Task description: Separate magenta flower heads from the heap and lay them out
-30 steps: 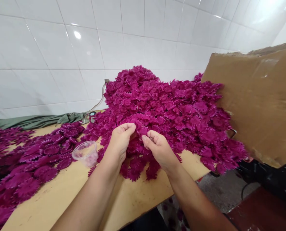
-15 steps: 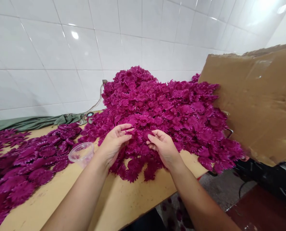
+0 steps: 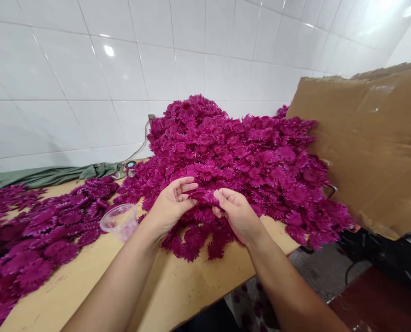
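A big heap of magenta artificial flower heads (image 3: 240,157) covers the back and right of a wooden table (image 3: 191,286). My left hand (image 3: 172,205) and my right hand (image 3: 236,213) meet at the heap's front edge. Both pinch one flower head (image 3: 205,197) between thumbs and fingertips. A second spread of the same flowers (image 3: 42,230) lies flat on the left of the table. A small clear plastic cup (image 3: 120,221) stands just left of my left wrist.
A large brown cardboard sheet (image 3: 367,147) leans at the right against the heap. A green cloth (image 3: 49,174) and a cable run along the white tiled wall. The table edge drops to the floor at lower right, beside dark objects.
My hands loosened and parted slightly half a second ago, then closed together again on a flower head at the heap's front. The view shifted a little.
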Demonstrator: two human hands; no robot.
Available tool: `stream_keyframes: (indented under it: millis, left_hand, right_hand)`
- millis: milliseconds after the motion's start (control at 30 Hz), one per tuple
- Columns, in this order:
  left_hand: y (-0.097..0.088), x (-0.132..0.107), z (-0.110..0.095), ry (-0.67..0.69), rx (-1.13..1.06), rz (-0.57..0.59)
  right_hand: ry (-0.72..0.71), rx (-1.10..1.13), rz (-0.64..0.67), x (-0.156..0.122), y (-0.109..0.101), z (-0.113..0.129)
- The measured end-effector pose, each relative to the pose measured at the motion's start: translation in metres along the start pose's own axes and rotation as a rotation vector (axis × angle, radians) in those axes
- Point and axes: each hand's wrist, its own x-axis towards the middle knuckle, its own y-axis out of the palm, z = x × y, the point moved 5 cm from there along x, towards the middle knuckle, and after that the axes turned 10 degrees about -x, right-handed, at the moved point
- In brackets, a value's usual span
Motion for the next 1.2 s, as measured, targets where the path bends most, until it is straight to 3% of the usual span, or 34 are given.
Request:
stream_keyframes:
  millis: [200, 300, 500, 667, 900, 1067, 1200]
  left_hand:
    - [0.007, -0.001, 0.002, -0.003, 0.026, 0.037]
    - [0.007, -0.001, 0.004, 0.004, 0.057, 0.004]
    - [0.012, -0.005, 0.003, -0.020, 0.124, 0.054]
    - [0.012, -0.005, 0.005, -0.080, 0.116, 0.054]
    - [0.025, -0.008, 0.018, -0.148, 0.062, 0.262]
    - [0.028, -0.007, 0.023, -0.131, 0.036, 0.172]
    - [0.027, -0.005, 0.018, -0.045, 0.174, 0.079]
  right_hand:
    - [-0.140, 0.012, 0.082, -0.003, 0.004, 0.007]
    - [-0.101, -0.021, 0.136, -0.004, 0.008, 0.008]
    - [-0.078, -0.166, -0.132, 0.000, -0.003, 0.005]
    - [-0.047, -0.049, -0.106, 0.001, 0.001, 0.002]
    - [-0.108, -0.027, -0.190, 0.006, 0.002, 0.003]
    - [-0.182, -0.097, -0.261, 0.009, -0.001, 0.004]
    - [-0.261, -0.228, -0.285, 0.007, -0.002, 0.009]
